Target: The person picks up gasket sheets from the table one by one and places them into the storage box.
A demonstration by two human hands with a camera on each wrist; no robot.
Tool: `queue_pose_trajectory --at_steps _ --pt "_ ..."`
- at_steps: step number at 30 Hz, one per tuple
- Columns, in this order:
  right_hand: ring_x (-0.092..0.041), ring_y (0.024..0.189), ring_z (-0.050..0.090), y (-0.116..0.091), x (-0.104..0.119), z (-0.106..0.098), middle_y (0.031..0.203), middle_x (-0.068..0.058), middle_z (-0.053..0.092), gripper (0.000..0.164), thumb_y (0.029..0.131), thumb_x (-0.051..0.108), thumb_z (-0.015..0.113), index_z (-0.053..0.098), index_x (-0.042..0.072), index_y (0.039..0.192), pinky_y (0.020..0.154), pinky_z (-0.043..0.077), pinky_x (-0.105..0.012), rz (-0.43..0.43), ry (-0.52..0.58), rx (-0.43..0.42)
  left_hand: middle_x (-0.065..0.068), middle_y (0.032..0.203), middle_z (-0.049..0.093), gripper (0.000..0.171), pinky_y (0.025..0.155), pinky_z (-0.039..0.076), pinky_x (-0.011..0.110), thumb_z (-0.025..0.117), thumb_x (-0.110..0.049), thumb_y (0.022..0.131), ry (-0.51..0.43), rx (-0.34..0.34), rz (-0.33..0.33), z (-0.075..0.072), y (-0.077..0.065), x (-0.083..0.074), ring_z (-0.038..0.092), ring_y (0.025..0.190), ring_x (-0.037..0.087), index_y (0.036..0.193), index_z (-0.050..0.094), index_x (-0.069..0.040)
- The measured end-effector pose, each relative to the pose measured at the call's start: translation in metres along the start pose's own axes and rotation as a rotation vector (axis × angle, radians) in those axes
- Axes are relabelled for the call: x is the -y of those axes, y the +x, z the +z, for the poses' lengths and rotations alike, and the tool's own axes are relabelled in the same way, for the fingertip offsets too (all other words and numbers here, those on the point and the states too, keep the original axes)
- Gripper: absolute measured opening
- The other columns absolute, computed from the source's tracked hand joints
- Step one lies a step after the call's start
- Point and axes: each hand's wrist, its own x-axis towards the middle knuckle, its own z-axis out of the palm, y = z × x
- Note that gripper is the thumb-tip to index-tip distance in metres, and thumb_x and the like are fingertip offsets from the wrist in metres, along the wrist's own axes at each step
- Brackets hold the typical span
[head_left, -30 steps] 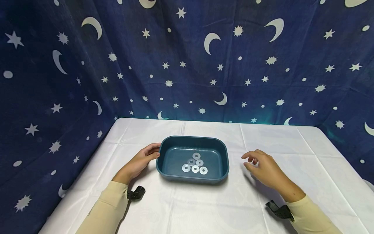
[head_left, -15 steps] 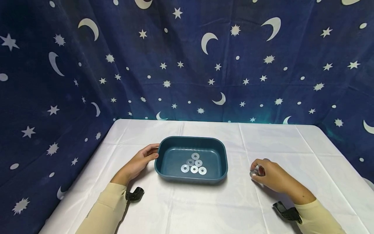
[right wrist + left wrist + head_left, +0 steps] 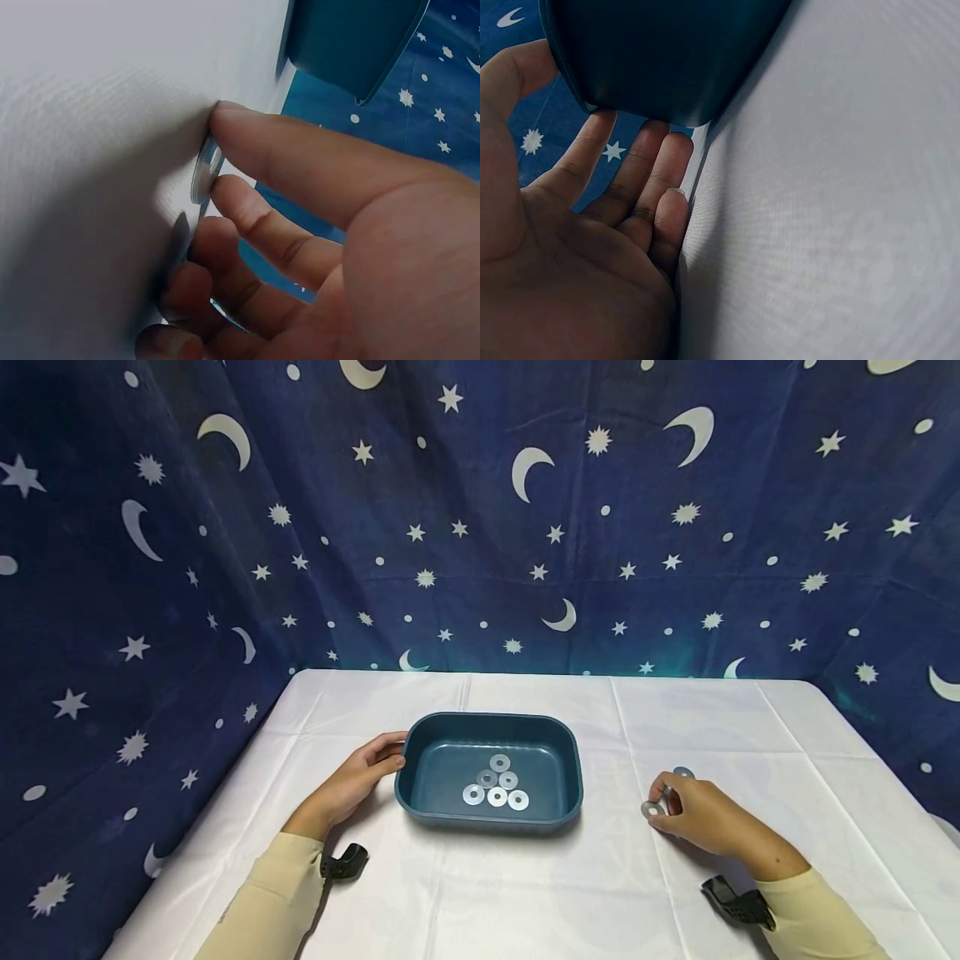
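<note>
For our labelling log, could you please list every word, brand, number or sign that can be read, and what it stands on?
None can be read, on the teal tray, flat washers or elsewhere.
Too small to read: a tiny mark, perhaps lettering, on the left sleeve.

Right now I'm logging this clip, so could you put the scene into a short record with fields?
Left hand: touching the left end of the tray
Right hand: thumb and finger pinching a washer at the tabletop
Tray: dark teal, rounded corners
In tray: six washers, rows of one, two, three
Beyond right hand: a washer-like disc, partly hidden
Surface: white tablecloth
Backdrop: navy, white moons and stars
</note>
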Motion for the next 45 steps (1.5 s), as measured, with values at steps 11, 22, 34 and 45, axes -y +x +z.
queue_pose_trajectory --at_steps 11,22,34,45 --pt "-0.008 0.068 0.041 0.002 0.003 0.001 0.078 0.0 0.047 0.03 0.08 0.011 0.08 0.055 0.009 0.096 0.059 0.035 -0.024 -0.005 0.031 -0.019 0.025 0.146 0.047 0.055 0.099 0.042 0.012 0.059 -0.022 0.102 -0.001 -0.003 0.005 0.001 -0.001 0.001 0.053 0.119 0.002 0.149 0.04 -0.001" --pt "-0.006 0.066 0.045 0.0 0.01 0.002 0.074 0.003 0.052 0.022 0.088 0.001 0.069 0.053 0.013 0.099 0.059 0.038 -0.023 -0.041 0.019 0.006 0.024 0.145 0.048 0.055 0.099 0.042 0.012 0.059 -0.022 0.101 0.004 -0.01 -0.002 0.001 -0.001 0.001 0.053 0.12 0.005 0.149 0.04 -0.002" --pt "-0.008 0.073 0.051 0.001 0.031 -0.01 0.082 0.002 0.06 0.022 0.092 -0.005 0.06 0.058 0.014 0.103 0.063 0.043 -0.025 -0.1 -0.001 -0.014 0.022 0.145 0.049 0.055 0.099 0.042 0.012 0.06 -0.024 0.101 0.016 -0.013 -0.005 0.0 0.001 -0.001 0.052 0.124 0.01 0.148 0.041 -0.002" --pt "-0.001 0.075 0.056 0.012 0.075 -0.023 0.082 0.006 0.064 0.025 0.088 -0.006 0.067 0.066 0.014 0.102 0.068 0.052 -0.024 -0.271 0.039 -0.15 0.021 0.144 0.05 0.055 0.099 0.042 0.014 0.061 -0.025 0.101 0.026 -0.022 -0.016 0.0 0.001 0.001 0.052 0.124 0.01 0.148 0.042 -0.004"
